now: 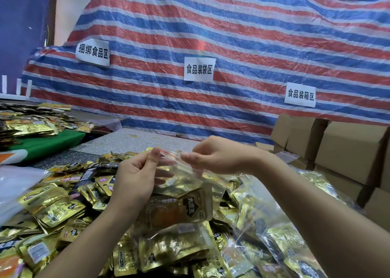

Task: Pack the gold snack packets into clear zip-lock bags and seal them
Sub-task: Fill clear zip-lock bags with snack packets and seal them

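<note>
I hold a clear zip-lock bag [185, 195] upright over the pile, with gold snack packets [181, 212] inside it. My left hand [137, 174] pinches the left end of the bag's red-lined zip strip between thumb and fingers. At the right end of the same strip, my right hand [213, 157] pinches it too. The strip runs between both hands at about chest height. Loose gold packets [52, 210] cover the table below.
Filled clear bags [280, 246] lie at the right. Cardboard boxes [341, 151] are stacked at the far right. A second heap of gold packets [27, 125] sits on a green cloth at the far left. A striped tarp [211, 45] with paper signs hangs behind.
</note>
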Available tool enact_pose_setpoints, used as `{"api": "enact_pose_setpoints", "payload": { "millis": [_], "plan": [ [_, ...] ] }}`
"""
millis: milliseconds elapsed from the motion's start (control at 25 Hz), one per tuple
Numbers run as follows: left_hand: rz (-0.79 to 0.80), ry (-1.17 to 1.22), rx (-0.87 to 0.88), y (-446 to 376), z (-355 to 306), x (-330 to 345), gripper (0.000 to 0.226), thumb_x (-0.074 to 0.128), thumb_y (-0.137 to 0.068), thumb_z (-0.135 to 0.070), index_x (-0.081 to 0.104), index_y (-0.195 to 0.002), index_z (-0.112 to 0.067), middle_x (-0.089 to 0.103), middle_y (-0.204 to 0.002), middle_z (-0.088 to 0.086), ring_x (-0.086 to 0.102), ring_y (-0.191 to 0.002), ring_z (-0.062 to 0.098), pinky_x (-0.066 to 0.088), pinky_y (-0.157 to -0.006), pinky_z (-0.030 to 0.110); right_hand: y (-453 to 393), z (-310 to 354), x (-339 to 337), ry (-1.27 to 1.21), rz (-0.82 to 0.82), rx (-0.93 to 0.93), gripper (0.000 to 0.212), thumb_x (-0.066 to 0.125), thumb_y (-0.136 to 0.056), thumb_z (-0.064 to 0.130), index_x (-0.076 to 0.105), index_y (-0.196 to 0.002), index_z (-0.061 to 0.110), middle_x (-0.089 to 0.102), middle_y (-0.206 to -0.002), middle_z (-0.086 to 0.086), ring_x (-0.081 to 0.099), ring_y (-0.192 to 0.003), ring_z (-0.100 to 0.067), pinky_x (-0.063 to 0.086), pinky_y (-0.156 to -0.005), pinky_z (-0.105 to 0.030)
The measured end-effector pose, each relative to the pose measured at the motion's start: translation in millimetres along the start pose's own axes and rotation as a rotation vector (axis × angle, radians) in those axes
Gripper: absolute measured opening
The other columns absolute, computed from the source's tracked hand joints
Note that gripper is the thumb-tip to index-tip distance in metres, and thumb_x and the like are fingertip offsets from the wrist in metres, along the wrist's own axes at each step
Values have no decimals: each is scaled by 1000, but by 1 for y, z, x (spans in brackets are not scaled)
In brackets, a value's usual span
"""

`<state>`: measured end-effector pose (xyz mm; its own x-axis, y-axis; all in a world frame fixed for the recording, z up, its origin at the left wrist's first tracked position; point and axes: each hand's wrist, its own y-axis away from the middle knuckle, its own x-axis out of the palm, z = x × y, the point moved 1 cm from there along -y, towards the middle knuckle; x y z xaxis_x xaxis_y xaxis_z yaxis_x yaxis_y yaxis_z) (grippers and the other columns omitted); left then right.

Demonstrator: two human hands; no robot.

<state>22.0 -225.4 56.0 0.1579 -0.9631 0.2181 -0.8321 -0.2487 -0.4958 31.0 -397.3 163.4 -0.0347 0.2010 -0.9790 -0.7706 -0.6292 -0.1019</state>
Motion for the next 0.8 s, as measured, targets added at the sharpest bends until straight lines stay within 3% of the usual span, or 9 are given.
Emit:
{"api": "enact_pose_setpoints", "payload": {
  "millis": [120,200,440,680,800],
  "plan": [
    [-13,20,17,-3,-13,5,40,50,-87,-50,74,-80,-18,77,-81,6,74,-69,26,58,-53,31,13,-2,-7,80,-54,-61,24,69,-91,39,68,-86,15,63,-79,8,53,-65,-1,44,-58,-18],
    [-6,32,49,-5,-29,10,39,50,-88,-48,72,-86,-16,76,-82,7,74,-67,25,55,-51,23,22,1,-20,60,-145,-93,13,71,-91,27,68,-83,17,61,-78,10,53,-67,2,44,-61,-17],
    [19,119,207,-11,-99,27,35,51,-90,-47,69,-85,-18,75,-80,4,73,-64,22,55,-53,24,53,34,-77,-3,-379,-197,24,69,-91,20,62,-69,16,49,-59,12,42,-51,-1,33,-50,-16],
    [13,53,192,-10,-104,36,32,51,-97,-38,68,-84,-15,74,-76,2,72,-60,20,54,-51,23,65,37,-80,83,-373,-150,30,67,-92,25,59,-66,12,48,-61,7,39,-51,-3,33,-50,-20],
    [18,-66,167,-9,-85,31,30,56,-95,-39,71,-77,-21,69,-68,-3,68,-56,15,50,-49,22,65,27,-70,120,-338,-85,34,68,-92,26,54,-62,20,47,-59,10,42,-50,-1,36,-51,-17]
  ]
}}
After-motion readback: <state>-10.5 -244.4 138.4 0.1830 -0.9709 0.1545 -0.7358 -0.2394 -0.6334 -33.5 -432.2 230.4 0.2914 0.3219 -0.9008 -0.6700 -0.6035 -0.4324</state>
